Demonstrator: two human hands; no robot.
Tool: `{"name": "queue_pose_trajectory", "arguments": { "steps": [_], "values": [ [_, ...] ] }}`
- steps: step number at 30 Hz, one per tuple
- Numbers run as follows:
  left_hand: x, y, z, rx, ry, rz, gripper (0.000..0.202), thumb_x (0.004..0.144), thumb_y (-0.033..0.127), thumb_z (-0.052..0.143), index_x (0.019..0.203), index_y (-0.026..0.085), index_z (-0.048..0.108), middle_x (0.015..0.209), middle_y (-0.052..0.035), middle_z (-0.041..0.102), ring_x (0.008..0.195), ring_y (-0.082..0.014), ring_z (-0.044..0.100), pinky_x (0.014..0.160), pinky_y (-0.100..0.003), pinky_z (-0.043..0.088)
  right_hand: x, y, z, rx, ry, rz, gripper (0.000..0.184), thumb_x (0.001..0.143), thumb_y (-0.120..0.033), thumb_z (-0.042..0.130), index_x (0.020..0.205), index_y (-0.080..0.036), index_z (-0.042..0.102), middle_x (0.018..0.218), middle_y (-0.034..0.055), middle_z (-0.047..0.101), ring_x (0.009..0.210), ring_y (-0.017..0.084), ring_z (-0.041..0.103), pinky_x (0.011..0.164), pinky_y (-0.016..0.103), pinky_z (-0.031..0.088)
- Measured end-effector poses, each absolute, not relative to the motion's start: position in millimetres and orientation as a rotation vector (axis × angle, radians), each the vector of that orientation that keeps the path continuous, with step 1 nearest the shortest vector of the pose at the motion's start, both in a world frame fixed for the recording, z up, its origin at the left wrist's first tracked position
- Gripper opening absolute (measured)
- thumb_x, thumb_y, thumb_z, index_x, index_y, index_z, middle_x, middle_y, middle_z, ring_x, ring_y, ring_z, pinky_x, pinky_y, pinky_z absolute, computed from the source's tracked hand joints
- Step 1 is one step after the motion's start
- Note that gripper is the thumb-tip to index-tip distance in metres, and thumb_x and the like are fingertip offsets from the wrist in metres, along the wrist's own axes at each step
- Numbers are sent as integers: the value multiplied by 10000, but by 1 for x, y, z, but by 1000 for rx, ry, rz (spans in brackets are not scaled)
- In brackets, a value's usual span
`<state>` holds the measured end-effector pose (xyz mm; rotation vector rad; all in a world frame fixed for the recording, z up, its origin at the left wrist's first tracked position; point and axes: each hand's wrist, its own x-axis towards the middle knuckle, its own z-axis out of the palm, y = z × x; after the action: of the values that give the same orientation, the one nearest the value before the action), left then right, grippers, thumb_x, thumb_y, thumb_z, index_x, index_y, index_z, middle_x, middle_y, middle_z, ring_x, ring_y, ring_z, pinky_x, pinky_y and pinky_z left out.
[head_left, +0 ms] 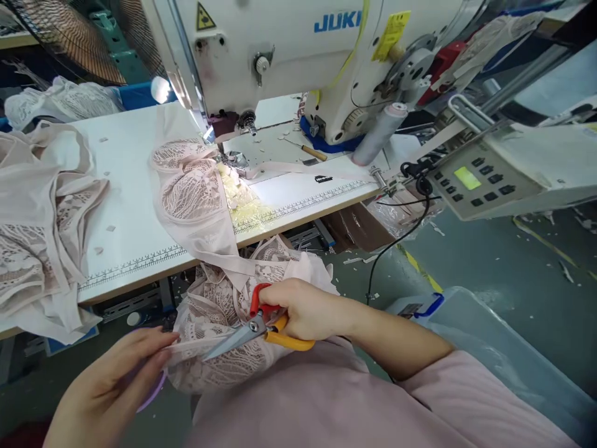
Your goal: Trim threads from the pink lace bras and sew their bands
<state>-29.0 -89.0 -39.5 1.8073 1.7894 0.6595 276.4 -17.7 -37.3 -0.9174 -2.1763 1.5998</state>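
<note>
My right hand (305, 305) grips a pair of scissors (242, 333) with one red and one yellow handle. Their blades point left and lie over a pale pink lace bra (224, 361) gathered above my lap. Between the thumb and fingers of my left hand (119, 373) the edge of this bra is pinched, just left of the blade tips. Another pink lace bra (191, 186) lies on the white sewing table (128, 230), partly beneath the needle area of the sewing machine (280, 56). Its lower band hangs over the table's front edge toward the lap.
More pink lace garments (41, 230) are heaped at the table's left end. A thread cone (380, 134) and a wooden-handled tool (313, 152) rest near the machine. At right are a control panel (480, 180) and a clear plastic bin (494, 348). A fan (69, 37) stands behind.
</note>
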Motion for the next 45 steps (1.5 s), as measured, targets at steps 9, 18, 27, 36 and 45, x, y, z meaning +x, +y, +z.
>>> {"name": "queue_pose_trajectory", "arguments": {
  "steps": [9, 18, 27, 36, 45],
  "values": [
    [77, -80, -30, 1230, 1510, 1294, 326, 787, 264, 570, 1109, 277, 519, 824, 10, 605, 733, -119, 596, 609, -187, 500, 307, -33, -49, -1101, -2158, 1649, 283, 660, -258, 678, 586, -164, 422, 582, -55, 390, 544, 74, 319, 470, 188, 266],
    [109, -58, -45, 1760, 1131, 1239, 554, 822, 157, 489, 1314, 361, 335, 780, 46, 598, 643, -88, 612, 581, -168, 510, 302, -12, -16, -929, -1806, 1482, 236, 704, -354, 698, 767, -166, 569, 766, 37, 598, 712, 159, 566, 675, 298, 467],
    [114, -53, -39, 1566, 1244, 1060, 480, 789, 250, 500, 1260, 264, 415, 728, 30, 594, 667, -139, 623, 630, -249, 531, 285, 2, -12, -979, -1913, 1442, 322, 651, -395, 737, 712, -170, 515, 663, -28, 492, 559, 88, 412, 517, 215, 377],
    [117, -44, -39, 1230, 1167, 850, 231, 761, 379, 510, 740, 186, 636, 679, -8, 618, 619, -157, 521, 573, -253, 414, 275, -1, -25, -1125, -1864, 1281, 299, 682, -388, 692, 711, -181, 477, 665, -18, 496, 583, 104, 428, 561, 244, 388],
    [108, -35, -40, 948, 1071, 709, 288, 686, 455, 598, 630, 181, 533, 530, 66, 379, 463, -81, 302, 446, -219, 241, 309, 18, -30, -898, -2418, 1578, 544, 671, -710, 545, 766, -186, 436, 671, -27, 467, 574, 97, 405, 507, 214, 362]
  ]
}}
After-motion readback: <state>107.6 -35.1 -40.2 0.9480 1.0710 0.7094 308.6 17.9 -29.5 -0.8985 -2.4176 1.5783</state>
